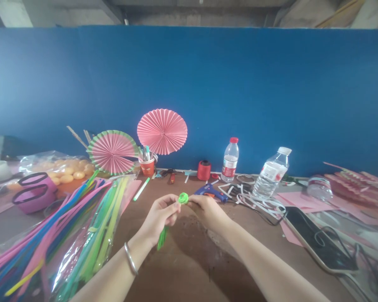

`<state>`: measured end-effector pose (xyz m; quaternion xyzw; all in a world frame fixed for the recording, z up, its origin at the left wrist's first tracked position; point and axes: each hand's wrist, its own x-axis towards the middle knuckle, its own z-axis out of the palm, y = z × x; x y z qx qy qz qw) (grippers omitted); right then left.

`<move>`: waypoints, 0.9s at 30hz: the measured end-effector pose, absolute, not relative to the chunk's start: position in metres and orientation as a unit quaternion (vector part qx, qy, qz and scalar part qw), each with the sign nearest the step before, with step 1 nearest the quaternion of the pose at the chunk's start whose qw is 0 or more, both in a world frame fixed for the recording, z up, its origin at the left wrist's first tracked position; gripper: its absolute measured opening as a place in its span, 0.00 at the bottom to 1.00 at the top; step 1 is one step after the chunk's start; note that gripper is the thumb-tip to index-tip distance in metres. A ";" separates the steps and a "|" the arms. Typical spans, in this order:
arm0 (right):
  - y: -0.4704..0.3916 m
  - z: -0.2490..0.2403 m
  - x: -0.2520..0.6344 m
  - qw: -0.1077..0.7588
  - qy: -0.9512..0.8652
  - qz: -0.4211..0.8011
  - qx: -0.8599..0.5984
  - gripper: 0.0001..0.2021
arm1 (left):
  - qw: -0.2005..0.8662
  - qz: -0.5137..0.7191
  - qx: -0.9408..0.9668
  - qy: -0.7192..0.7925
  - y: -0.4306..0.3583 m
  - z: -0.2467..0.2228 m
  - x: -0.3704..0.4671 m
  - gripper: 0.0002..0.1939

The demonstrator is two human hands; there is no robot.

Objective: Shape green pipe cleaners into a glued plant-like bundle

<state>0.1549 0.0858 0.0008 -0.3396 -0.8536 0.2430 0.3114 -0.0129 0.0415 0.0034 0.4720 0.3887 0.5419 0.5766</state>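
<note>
My left hand (pixel 165 212) pinches a bright green pipe cleaner (pixel 183 198) that is wound into a small round coil. Below the palm, green pipe cleaner ends (pixel 162 238) hang down. My right hand (pixel 208 207) meets the coil from the other side, its fingertips closed at the coil's right edge. The contact under those fingertips is partly hidden. Both hands are raised over the brown table (pixel 182 268). To the left lie plastic bags of long pipe cleaners (pixel 103 226) in pink, blue, green and yellow.
Behind my hands are a blue glue gun (pixel 211 191), a red spool (pixel 204 171) and a red cup of pens (pixel 147 167). Two water bottles (pixel 229 161), white strips and a phone (pixel 321 241) are on the right. Pink paper fans (pixel 162 131) stand before the blue partition (pixel 239 84).
</note>
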 end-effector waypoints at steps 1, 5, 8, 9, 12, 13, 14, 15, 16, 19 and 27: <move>0.083 0.003 0.154 0.304 -0.859 0.219 -0.350 0.11 | 0.581 0.552 0.456 0.387 0.042 0.004 -0.014 0.09; 0.074 0.010 0.151 0.277 -0.870 0.103 -0.395 0.12 | 0.583 0.581 0.415 0.388 0.045 0.005 -0.017 0.10; 0.070 0.013 0.148 0.270 -0.878 0.024 -0.395 0.12 | 0.577 0.591 0.410 0.387 0.047 0.004 -0.018 0.11; 0.069 0.014 0.148 0.268 -0.881 0.007 -0.390 0.11 | 0.575 0.593 0.410 0.387 0.047 0.003 -0.018 0.11; 0.066 0.015 0.147 0.262 -0.885 -0.027 -0.384 0.10 | 0.570 0.596 0.410 0.389 0.048 0.002 -0.018 0.11; 0.065 0.015 0.147 0.261 -0.886 -0.037 -0.382 0.09 | 0.566 0.599 0.409 0.391 0.048 0.002 -0.017 0.11; 0.064 0.015 0.147 0.262 -0.886 -0.047 -0.379 0.09 | 0.562 0.602 0.408 0.394 0.048 0.001 -0.017 0.10; 0.063 0.015 0.146 0.264 -0.887 -0.057 -0.375 0.08 | 0.556 0.607 0.405 0.398 0.048 0.001 -0.017 0.09; 0.062 0.015 0.146 0.267 -0.887 -0.067 -0.370 0.08 | 0.551 0.611 0.401 0.404 0.048 0.000 -0.016 0.09; 0.061 0.015 0.145 0.269 -0.891 -0.089 -0.356 0.08 | 0.538 0.616 0.394 0.420 0.049 -0.001 -0.015 0.11; 0.056 0.016 0.144 0.314 -0.869 -0.004 -0.382 0.06 | 0.498 0.619 0.409 0.449 0.042 0.007 -0.011 0.12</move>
